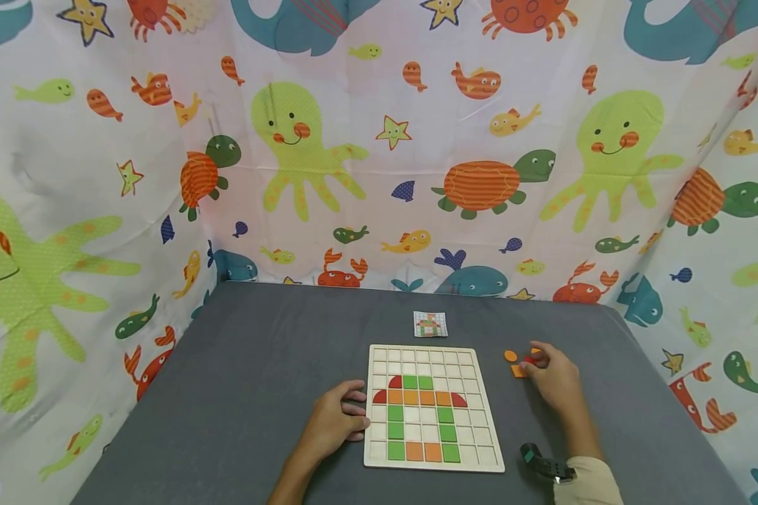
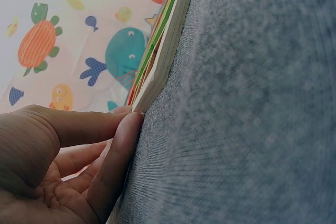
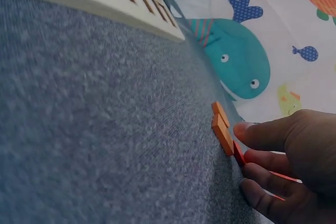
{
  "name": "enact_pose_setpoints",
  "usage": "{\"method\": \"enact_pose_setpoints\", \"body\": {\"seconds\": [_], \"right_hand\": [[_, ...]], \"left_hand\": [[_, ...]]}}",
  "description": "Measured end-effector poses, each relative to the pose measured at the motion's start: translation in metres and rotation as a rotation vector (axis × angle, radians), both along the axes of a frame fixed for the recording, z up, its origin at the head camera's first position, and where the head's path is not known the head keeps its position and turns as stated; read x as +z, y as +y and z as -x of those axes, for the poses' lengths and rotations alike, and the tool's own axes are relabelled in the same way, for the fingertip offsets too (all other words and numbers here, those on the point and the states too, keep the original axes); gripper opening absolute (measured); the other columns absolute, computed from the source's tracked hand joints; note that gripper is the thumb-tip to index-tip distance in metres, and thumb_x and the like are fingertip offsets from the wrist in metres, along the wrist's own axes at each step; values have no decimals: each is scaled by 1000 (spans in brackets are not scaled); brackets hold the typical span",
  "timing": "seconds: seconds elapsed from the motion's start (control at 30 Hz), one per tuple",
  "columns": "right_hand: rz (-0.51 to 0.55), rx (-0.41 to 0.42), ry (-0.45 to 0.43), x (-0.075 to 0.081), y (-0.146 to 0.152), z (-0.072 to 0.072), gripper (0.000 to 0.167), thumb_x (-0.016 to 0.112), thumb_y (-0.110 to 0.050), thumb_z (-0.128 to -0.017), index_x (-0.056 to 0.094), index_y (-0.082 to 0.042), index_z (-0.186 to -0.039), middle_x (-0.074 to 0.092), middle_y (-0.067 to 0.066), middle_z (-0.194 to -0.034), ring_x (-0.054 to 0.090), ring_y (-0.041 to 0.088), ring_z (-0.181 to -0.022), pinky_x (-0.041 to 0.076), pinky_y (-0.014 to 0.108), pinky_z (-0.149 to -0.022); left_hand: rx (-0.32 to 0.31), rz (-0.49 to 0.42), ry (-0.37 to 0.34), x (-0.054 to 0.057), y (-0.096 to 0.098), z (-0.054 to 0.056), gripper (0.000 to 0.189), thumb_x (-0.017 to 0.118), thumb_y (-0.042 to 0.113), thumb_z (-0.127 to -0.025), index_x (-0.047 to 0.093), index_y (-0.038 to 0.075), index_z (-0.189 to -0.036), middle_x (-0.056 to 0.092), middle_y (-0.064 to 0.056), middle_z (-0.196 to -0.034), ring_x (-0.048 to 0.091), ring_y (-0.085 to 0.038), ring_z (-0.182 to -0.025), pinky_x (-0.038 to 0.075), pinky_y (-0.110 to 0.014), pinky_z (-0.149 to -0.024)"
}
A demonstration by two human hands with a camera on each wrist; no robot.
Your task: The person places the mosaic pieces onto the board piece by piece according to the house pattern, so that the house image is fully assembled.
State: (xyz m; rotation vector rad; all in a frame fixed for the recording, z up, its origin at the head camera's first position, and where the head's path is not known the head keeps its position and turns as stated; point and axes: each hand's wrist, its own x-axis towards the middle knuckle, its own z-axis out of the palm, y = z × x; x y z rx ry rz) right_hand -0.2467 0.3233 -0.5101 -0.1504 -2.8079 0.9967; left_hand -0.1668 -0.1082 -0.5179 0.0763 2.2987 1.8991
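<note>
A cream grid board (image 1: 483, 435) lies on the grey table, with green, orange and red tiles set in its squares. At its left edge is my left hand (image 1: 331, 424), thumb and a finger pinching the rim, as the left wrist view shows near the board's corner (image 2: 144, 100). My right hand (image 1: 554, 377) reaches over loose tiles right of the board. Its fingertips touch a red tile (image 3: 239, 153), while the thumb is slightly apart from it. An orange square tile (image 1: 518, 371) and an orange round tile (image 1: 510, 355) lie beside it. Another orange tile (image 1: 535, 350) is partly hidden by the fingers.
A small picture card (image 1: 430, 325) with a coloured grid pattern lies beyond the board. A sea-animal curtain (image 1: 379, 175) stands behind and on both sides of the grey table (image 1: 278, 351). A dark strap device (image 1: 546, 465) is on the right wrist.
</note>
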Motion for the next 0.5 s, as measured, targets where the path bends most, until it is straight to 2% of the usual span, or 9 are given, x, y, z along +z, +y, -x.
{"method": "enact_pose_setpoints", "body": {"seconds": [0.3,0.5], "right_hand": [[-39,2,-3,0,0,9,50,76,-13,-97,59,10,-138,69,28,-115,67,42,-102,55,60,-87],[-53,-6,-20,1,1,14,49,77,-12,-96,60,11,-136,69,28,-113,68,42,-102,56,59,-87]], "left_hand": [[0,0,2,1,-1,-1,67,80,-12,-80,59,-5,-143,67,-21,-123,71,-23,-95,66,-38,-62],[-1,-2,0,1,0,-1,67,80,-11,-80,59,-4,-143,68,-19,-123,72,-24,-95,66,-38,-62]]}}
